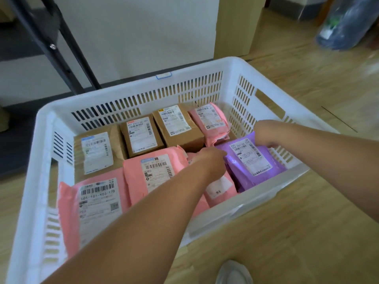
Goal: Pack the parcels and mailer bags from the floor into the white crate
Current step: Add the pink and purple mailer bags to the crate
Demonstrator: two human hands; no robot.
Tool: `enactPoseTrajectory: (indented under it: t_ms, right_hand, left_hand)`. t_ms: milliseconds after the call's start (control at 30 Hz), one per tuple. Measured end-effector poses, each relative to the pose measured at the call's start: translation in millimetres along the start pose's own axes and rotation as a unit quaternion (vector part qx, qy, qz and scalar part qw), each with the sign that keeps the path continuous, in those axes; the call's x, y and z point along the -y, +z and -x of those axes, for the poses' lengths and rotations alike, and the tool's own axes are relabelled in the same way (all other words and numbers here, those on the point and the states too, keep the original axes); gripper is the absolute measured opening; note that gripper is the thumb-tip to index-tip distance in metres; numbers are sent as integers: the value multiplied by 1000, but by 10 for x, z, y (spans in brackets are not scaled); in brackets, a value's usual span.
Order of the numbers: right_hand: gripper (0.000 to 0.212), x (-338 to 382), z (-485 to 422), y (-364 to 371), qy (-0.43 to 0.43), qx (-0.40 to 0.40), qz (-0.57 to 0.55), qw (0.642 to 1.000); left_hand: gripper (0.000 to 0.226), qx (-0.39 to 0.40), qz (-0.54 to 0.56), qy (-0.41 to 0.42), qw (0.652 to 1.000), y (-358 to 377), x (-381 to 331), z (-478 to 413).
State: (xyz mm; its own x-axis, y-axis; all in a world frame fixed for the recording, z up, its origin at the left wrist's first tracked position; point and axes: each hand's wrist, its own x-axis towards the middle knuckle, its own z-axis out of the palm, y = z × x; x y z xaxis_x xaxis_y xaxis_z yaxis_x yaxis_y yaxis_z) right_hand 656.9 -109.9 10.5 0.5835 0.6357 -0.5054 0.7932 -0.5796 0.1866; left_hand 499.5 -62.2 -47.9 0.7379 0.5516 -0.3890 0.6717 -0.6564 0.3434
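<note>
Your white crate [131, 89] looks nearly packed: brown parcels [180, 130] and pink mailer bags [133, 175] cover its bottom. The purple mailer bag [256, 182] lies at centre right, inside the crate. Your right hand [266, 134] pinches its top edge; your left hand [212, 160] hides its fingers, so I cannot tell their grip. The floor [307, 232] shows no parcels, so little seems left

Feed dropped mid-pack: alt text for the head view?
Both hands reach into the white crate at the purple mailer bag: the right hand grips its far edge, the left hand touches its left edge. Beside it lie pink mailer bags and brown boxes.
</note>
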Motion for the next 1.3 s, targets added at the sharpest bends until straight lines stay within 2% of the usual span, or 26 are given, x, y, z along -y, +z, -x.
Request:
enactPoseTrajectory:
  t_ms: [67,233,300,400,467,533,667,800,1033,1167,1200,1300]
  right_hand:
    - [19,81,75,-88,-38,-10,33,999]
    - [24,441,299,-267,-145,-98,-32,984]
    - [28,710,584,-380,-196,-127,-10,972]
    - [27,1099,1041,-506,-284,-214,86,931]
    - [40,1356,1308,-586,-324,-252,66,909]
    - [44,1709,1567,-652,-351,-260,11,900]
    - [47,2290,1918,-687,-378,-250,-27,891]
    - [47,3027,2192,-633,-417,-245,-63,873]
    - [46,4531,2573,-185,-508,-167,-61,843]
    - [47,5221,2693,153,-545,-132,-18,828]
    - [47,5383,2705,258,-552,-120,-10,825]
    - [48,5740,2734,539,-561,-87,0,823]
  left_hand:
    - [41,-55,23,-10,998,-86,90,147]
    - [51,-202,77,-42,975,-392,334,675]
    - [55,-258,91,-56,960,-534,525,971]
    - [49,-375,81,-81,920,-707,856,1379]
    - [40,-449,77,-112,883,-836,1099,1641]
    - [36,-491,87,-150,853,-967,1441,1975]
    - [44,-508,87,-230,826,-1055,2063,2505]
    - [45,-509,101,-323,792,-836,2726,3110]
    - [43,-486,158,-513,690,-99,3810,4137]
    - [42,-463,252,-598,604,242,4239,4382]
    - [42,-457,267,-606,594,340,4329,4433]
    - [35,-418,280,-630,592,644,4550,4595]
